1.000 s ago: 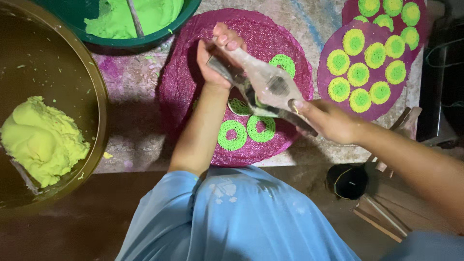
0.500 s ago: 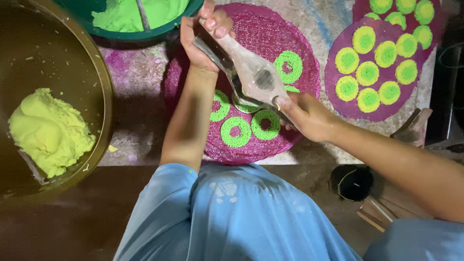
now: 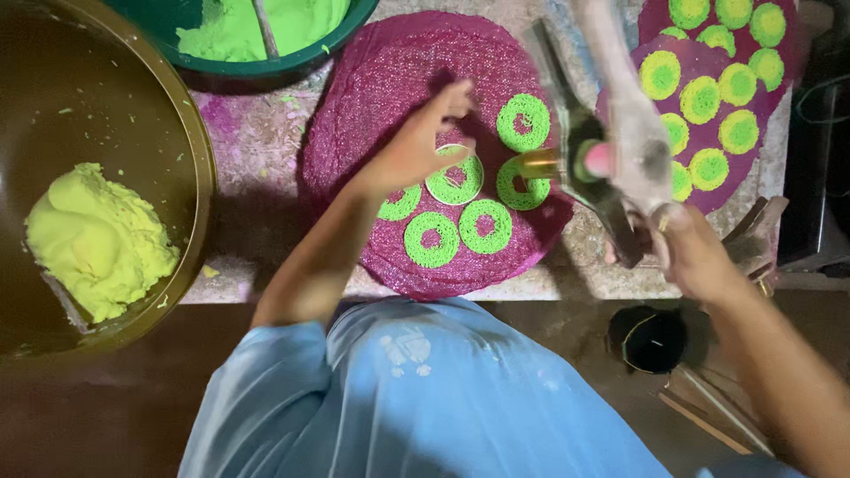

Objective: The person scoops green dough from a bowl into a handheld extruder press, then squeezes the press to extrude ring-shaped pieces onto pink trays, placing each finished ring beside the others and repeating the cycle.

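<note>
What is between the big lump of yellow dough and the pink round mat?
In the head view, the brown bowl's rim and a bare strip of stained table lie between dough lump and pink mat.

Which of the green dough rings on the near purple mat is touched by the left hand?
The ring in the middle of the near mat, right under the left hand fingertips. It alone shows a pale white rim; the other rings lie apart from the hand.

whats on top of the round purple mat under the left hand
Six green noodle rings lie on the purple mat. The left hand covers part of the mat, so anything beneath it is hidden.
</note>
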Motion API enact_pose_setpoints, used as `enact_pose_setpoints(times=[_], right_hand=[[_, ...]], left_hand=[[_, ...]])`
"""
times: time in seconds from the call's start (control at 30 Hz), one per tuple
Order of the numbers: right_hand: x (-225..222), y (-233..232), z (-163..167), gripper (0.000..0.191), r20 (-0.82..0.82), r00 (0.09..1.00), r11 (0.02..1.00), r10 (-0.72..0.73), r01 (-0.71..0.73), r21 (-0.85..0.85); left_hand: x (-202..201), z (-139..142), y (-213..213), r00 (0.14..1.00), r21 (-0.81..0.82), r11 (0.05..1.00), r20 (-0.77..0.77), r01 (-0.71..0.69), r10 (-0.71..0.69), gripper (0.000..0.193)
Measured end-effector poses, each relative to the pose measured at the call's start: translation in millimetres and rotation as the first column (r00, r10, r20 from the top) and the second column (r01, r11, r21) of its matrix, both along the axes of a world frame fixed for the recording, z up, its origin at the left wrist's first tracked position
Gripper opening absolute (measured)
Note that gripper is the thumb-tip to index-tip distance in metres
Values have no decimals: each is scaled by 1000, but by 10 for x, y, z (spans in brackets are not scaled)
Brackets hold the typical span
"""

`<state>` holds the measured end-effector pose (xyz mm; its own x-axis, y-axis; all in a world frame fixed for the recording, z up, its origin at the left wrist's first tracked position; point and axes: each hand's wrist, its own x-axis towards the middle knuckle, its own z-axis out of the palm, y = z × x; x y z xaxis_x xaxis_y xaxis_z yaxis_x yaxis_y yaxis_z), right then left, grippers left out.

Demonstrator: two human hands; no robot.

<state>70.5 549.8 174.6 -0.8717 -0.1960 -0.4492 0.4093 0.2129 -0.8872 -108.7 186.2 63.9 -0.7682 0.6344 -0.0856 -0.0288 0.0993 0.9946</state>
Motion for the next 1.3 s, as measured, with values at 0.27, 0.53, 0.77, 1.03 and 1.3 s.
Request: enact_pose_setpoints(times=[0.27, 0.53, 0.77, 1.03, 1.3], right_hand=[[874, -77, -543, 103, -96, 929, 863, -357, 289, -414], [1362, -326, -583, 100, -67, 871, 753, -487, 380, -538], [1499, -576, -651, 106, -50, 867, 737, -496, 390, -552], [1135, -1082, -638, 104, -78, 885, 773, -459, 355, -525], [987, -1526, -593, 104, -127, 925, 821, -358, 247, -515]], left_hand=[[587, 223, -22, 828, -557, 831, -455, 23, -327, 126], [86, -112, -710, 801, -334, 893, -597, -302, 47, 122], [496, -448, -1214, 723, 87, 767, 417, -636, 552, 60], [1553, 117, -1427, 674, -445, 695, -734, -565, 78, 64], [1761, 149, -1625, 702, -405, 816, -712, -412, 1, 37]])
